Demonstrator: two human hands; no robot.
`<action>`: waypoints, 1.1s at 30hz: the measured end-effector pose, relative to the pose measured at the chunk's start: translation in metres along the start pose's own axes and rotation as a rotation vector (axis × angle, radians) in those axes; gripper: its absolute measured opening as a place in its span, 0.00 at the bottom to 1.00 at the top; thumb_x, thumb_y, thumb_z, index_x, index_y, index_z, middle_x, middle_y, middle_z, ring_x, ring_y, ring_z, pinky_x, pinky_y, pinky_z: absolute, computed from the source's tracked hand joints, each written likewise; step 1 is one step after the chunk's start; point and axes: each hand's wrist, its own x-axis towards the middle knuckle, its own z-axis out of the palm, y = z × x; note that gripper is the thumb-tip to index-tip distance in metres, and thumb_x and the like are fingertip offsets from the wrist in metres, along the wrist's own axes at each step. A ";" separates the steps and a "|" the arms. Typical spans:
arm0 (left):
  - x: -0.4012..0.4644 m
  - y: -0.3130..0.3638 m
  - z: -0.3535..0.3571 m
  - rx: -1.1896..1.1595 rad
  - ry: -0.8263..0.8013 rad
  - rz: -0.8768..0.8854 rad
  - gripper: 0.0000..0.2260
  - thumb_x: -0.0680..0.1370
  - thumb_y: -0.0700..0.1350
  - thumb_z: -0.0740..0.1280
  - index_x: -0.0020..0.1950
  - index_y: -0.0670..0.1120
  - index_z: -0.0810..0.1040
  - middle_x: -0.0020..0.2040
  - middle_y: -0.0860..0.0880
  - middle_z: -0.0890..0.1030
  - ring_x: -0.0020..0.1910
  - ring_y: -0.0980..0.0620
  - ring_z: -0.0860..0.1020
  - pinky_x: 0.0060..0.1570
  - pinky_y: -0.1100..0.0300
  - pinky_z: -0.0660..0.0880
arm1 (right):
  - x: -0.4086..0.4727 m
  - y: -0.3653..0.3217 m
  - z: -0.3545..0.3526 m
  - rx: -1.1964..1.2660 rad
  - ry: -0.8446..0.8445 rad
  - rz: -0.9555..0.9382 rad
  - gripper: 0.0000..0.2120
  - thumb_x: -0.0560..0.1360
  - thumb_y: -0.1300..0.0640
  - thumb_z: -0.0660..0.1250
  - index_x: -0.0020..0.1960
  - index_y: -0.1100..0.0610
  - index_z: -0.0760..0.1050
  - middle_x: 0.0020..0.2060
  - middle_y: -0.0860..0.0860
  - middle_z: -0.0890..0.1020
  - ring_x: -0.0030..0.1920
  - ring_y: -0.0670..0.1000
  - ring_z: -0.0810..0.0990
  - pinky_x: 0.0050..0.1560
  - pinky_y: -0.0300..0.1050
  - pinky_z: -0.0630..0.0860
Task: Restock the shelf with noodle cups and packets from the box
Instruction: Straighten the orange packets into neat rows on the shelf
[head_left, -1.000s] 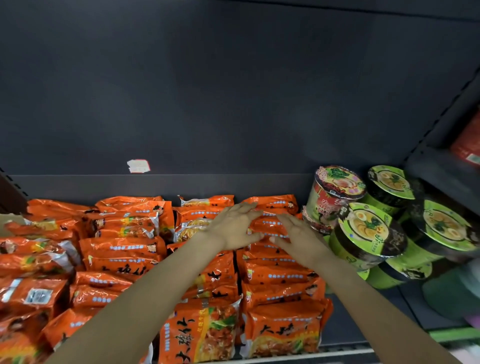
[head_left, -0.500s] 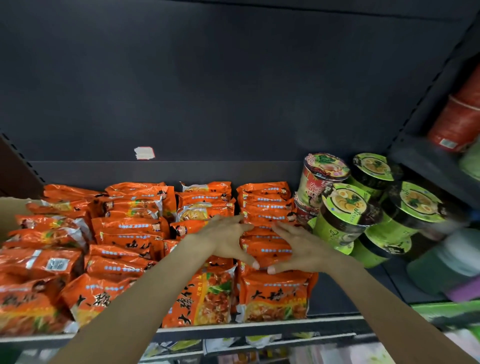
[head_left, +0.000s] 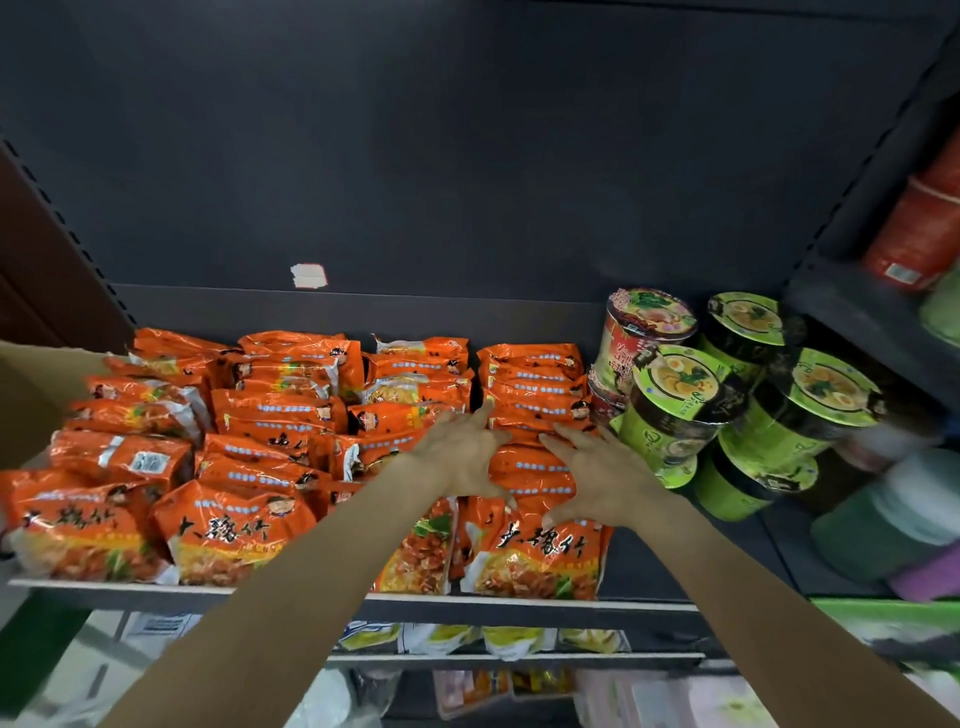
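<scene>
1. Nearest to me is the front edge of the shelf (head_left: 519, 605), with orange noodle packets standing upright along it; the front packet (head_left: 535, 556) of the right-hand row sits just under my two hands
2. My left hand (head_left: 460, 457) lies spread on top of that right-hand row (head_left: 530, 415), fingers straight and fanned, the thumb reaching down toward the front packet; it presses and grips nothing
3. My right hand (head_left: 602, 480) mirrors it on the row's right side, fingers straight, thumb tip touching the top of the front packet, so it is released too
4. I judge the step in hand to be squaring up this row. To do it well I would keep both palms flat, press lightly and evenly, and draw the packets into line without crumpling the film or tipping the front one over the edge
5. Just right of my right hand stand the green noodle cups (head_left: 675, 400), stacked two high, with a red-labelled cup (head_left: 644, 332) behind; I would keep my right wrist away from them, since the stack looks easy to topple
6. Further left, more orange packets (head_left: 275, 410) lie in looser rows and look in need of the same tidying
7. At the far left edge a strip of tan cardboard (head_left: 31, 389) shows, probably the box
</scene>
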 end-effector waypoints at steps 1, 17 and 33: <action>0.000 0.001 -0.001 -0.006 0.012 0.009 0.38 0.70 0.65 0.67 0.75 0.50 0.59 0.77 0.40 0.53 0.74 0.43 0.59 0.71 0.50 0.54 | 0.000 0.001 0.000 -0.026 0.004 0.000 0.52 0.65 0.32 0.68 0.77 0.51 0.45 0.77 0.50 0.48 0.76 0.52 0.50 0.75 0.50 0.42; -0.027 -0.006 0.011 0.120 -0.001 0.078 0.49 0.66 0.70 0.66 0.77 0.50 0.49 0.78 0.42 0.46 0.76 0.43 0.51 0.73 0.47 0.43 | -0.013 -0.012 0.035 -0.138 0.191 -0.031 0.52 0.67 0.41 0.71 0.76 0.50 0.38 0.75 0.53 0.50 0.75 0.54 0.49 0.74 0.56 0.41; -0.033 -0.004 0.019 -0.270 0.180 0.035 0.38 0.73 0.64 0.64 0.77 0.51 0.54 0.78 0.48 0.51 0.75 0.47 0.55 0.72 0.51 0.56 | -0.016 -0.008 0.024 0.212 0.184 -0.022 0.48 0.69 0.36 0.67 0.77 0.51 0.42 0.76 0.49 0.48 0.75 0.51 0.49 0.73 0.50 0.58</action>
